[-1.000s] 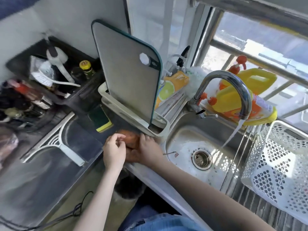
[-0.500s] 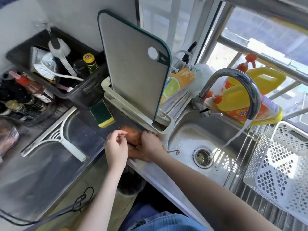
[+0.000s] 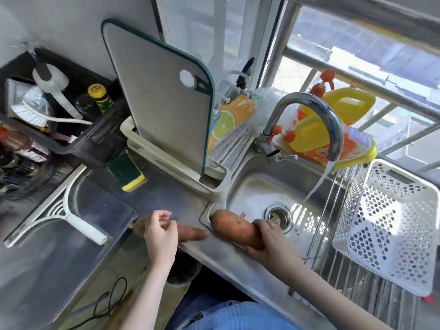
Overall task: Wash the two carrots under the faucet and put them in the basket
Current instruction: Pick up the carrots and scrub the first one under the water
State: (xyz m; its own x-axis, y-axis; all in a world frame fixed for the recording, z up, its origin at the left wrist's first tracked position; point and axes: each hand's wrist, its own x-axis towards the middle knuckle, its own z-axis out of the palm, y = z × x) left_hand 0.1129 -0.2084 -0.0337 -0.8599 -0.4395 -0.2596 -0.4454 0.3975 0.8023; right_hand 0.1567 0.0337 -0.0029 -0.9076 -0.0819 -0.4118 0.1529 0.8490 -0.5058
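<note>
My right hand (image 3: 269, 241) grips a thick, dirty orange carrot (image 3: 234, 226) by its lower end and holds it over the left rim of the steel sink (image 3: 252, 194). A thinner second carrot (image 3: 191, 234) lies on the counter's front edge. My left hand (image 3: 160, 232) is over its middle with loosely curled fingers that do not wrap it. Water runs from the curved faucet (image 3: 316, 108) into the sink. The white perforated basket (image 3: 390, 222) stands to the right of the sink, with nothing visible in it.
A grey cutting board (image 3: 157, 101) stands upright in a cream rack (image 3: 166, 163) behind the carrots. A green-yellow sponge (image 3: 125, 171) and a white squeegee (image 3: 59, 215) lie on the counter to the left. Yellow detergent jugs (image 3: 333, 129) crowd the sill behind the faucet.
My right hand has lifted the thick carrot off the counter and carried it right, to the sink's rim. The thinner carrot stays on the counter under my left hand.
</note>
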